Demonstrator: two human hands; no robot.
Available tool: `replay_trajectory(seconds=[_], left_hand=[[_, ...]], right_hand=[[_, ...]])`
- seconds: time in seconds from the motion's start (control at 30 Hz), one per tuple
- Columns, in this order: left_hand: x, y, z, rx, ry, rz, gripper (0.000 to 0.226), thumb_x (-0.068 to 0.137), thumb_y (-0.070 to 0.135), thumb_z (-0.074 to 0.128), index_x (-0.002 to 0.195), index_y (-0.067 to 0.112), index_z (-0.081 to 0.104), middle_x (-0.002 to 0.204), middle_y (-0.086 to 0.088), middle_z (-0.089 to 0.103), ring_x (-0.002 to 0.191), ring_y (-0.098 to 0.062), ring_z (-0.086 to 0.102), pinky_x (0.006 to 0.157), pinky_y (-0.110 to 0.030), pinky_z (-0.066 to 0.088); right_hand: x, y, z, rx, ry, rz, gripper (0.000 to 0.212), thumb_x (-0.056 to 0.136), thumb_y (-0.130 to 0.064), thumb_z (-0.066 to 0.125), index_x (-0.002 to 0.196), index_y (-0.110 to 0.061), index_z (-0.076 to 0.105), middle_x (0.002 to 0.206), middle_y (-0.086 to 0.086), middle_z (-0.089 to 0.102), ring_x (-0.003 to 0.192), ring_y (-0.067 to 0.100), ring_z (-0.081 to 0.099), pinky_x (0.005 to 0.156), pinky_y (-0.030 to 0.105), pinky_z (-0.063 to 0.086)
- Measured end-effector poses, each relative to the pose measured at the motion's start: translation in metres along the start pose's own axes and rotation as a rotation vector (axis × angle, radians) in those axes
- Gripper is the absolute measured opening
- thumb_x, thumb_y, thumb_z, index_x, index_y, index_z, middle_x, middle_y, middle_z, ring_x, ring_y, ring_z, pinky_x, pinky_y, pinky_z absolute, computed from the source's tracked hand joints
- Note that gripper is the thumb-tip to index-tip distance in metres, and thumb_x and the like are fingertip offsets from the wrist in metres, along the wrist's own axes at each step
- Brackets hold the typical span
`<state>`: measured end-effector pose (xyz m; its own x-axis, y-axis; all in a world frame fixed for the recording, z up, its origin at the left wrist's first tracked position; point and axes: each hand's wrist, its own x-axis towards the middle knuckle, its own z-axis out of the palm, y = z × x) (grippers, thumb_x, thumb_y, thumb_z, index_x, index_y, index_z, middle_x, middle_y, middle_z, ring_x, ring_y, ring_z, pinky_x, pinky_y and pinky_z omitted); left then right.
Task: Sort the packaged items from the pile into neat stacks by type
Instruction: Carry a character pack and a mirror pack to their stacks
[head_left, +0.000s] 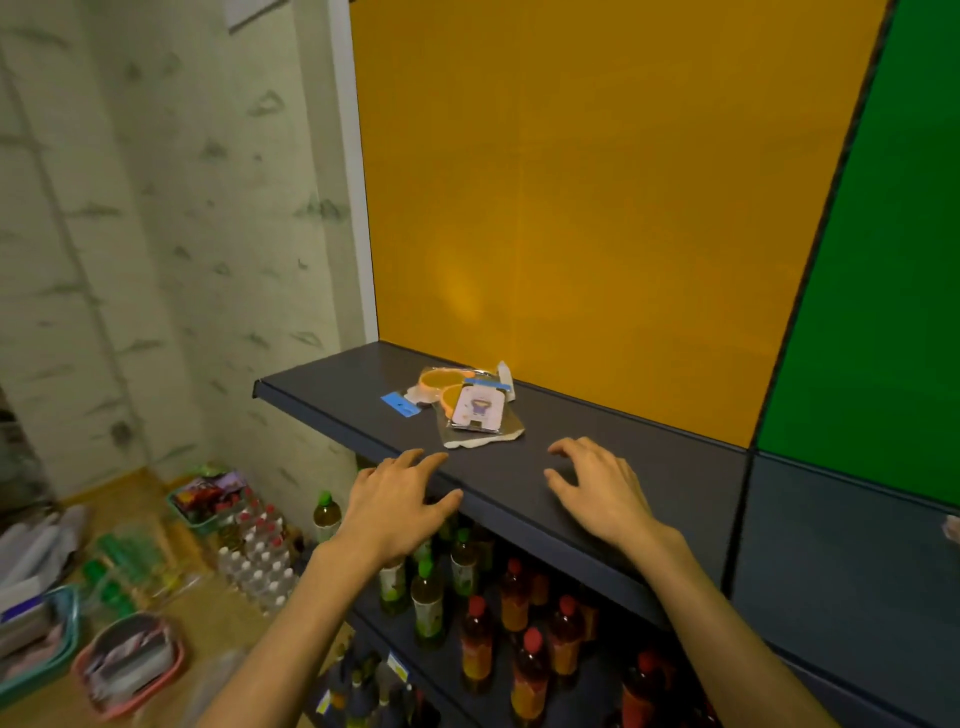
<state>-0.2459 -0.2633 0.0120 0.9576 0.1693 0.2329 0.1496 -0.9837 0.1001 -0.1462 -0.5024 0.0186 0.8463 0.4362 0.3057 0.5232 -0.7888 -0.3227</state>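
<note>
Both hands, left hand (400, 493) and right hand (597, 483), hover spread and empty just before the pile (470, 402) on the shelf (332, 395), seemingly poised to pick.

Left hand (397, 499) and right hand (597, 488) both outstretched, fingers spread, empty.

dark shelf (597, 415) — small pile of packets (467, 402) | blue tag (400, 404)

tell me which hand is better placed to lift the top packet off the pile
Left, narrowly. The left hand has open fingers pointing straight at the pile. The right hand hovers open further along the shelf, off to the side.
</note>
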Motion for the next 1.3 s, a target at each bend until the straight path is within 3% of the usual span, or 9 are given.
replay_trajectory(seconds=[0.23,0.5,0.7,0.8,0.9,1.1,1.2,1.3], left_hand=[[0.088,-0.039,0.003,0.023,-0.032,0.049,0.068,0.091,0.070,0.035,0.150,0.035,0.035,0.153,0.001,0.043,0.131,-0.023,0.051,0.105,-0.047,0.041],[0.173,-0.051,0.026,-0.052,-0.021,0.095,0.067,0.089,0.072,0.038,0.140,0.029,0.047,0.133,-0.004,0.058,0.117,-0.025,0.056,0.096,-0.047,0.048],[0.224,-0.042,0.049,-0.061,-0.037,0.076,0.095,0.072,0.089,0.038,0.137,0.021,0.050,0.134,-0.008,0.054,0.124,-0.028,0.048,0.102,-0.048,0.037],[0.236,-0.041,0.061,-0.071,-0.090,0.044,0.115,0.061,0.098,0.037,0.144,0.018,0.040,0.141,-0.009,0.047,0.130,-0.029,0.042,0.107,-0.050,0.030],[0.244,-0.043,0.072,-0.096,-0.070,0.047,0.120,0.057,0.099,0.041,0.145,0.018,0.034,0.140,-0.008,0.044,0.131,-0.028,0.039,0.107,-0.049,0.028],[0.265,-0.057,0.080,-0.174,-0.117,0.063,0.109,0.059,0.091,0.054,0.141,0.021,0.041,0.138,-0.008,0.046,0.129,-0.029,0.041,0.107,-0.048,0.035],[0.279,-0.066,0.078,-0.259,-0.152,0.053,0.097,0.049,0.091,0.061,0.120,0.026,0.059,0.115,-0.001,0.064,0.111,-0.023,0.056,0.095,-0.042,0.047],[0.286,-0.071,0.068,-0.345,-0.296,0.055,0.065,0.057,0.078,0.073,0.099,0.029,0.063,0.094,0.003,0.067,0.095,-0.019,0.062,0.086,-0.036,0.053]], right_hand=[[0.083,-0.011,0.026,0.041,0.022,0.022,0.035,0.095,-0.041,0.054,0.128,-0.030,0.053,0.122,-0.005,0.059,0.112,0.017,0.058,0.092,0.038,0.048],[0.123,-0.004,0.044,0.011,-0.002,0.120,0.035,0.095,-0.039,0.056,0.129,-0.032,0.053,0.128,-0.007,0.057,0.117,0.014,0.056,0.098,0.035,0.045],[0.133,-0.003,0.056,-0.030,-0.005,0.193,0.033,0.096,-0.039,0.054,0.128,-0.032,0.053,0.128,-0.008,0.056,0.116,0.014,0.056,0.096,0.034,0.045],[0.137,-0.005,0.059,-0.038,0.007,0.240,0.033,0.095,-0.040,0.054,0.127,-0.032,0.053,0.127,-0.007,0.057,0.116,0.015,0.056,0.097,0.036,0.047],[0.140,-0.006,0.061,-0.055,0.024,0.291,0.032,0.095,-0.040,0.054,0.126,-0.032,0.053,0.127,-0.007,0.056,0.116,0.016,0.055,0.097,0.037,0.046],[0.145,-0.010,0.066,-0.089,0.038,0.360,0.035,0.095,-0.040,0.054,0.129,-0.031,0.052,0.128,-0.006,0.056,0.118,0.016,0.055,0.098,0.037,0.046],[0.145,-0.013,0.071,-0.099,0.032,0.377,0.035,0.095,-0.040,0.053,0.129,-0.031,0.052,0.127,-0.006,0.056,0.117,0.017,0.055,0.097,0.037,0.046],[0.144,-0.018,0.077,-0.096,0.046,0.382,0.033,0.095,-0.040,0.053,0.127,-0.032,0.053,0.124,-0.007,0.057,0.114,0.017,0.056,0.095,0.037,0.046]])
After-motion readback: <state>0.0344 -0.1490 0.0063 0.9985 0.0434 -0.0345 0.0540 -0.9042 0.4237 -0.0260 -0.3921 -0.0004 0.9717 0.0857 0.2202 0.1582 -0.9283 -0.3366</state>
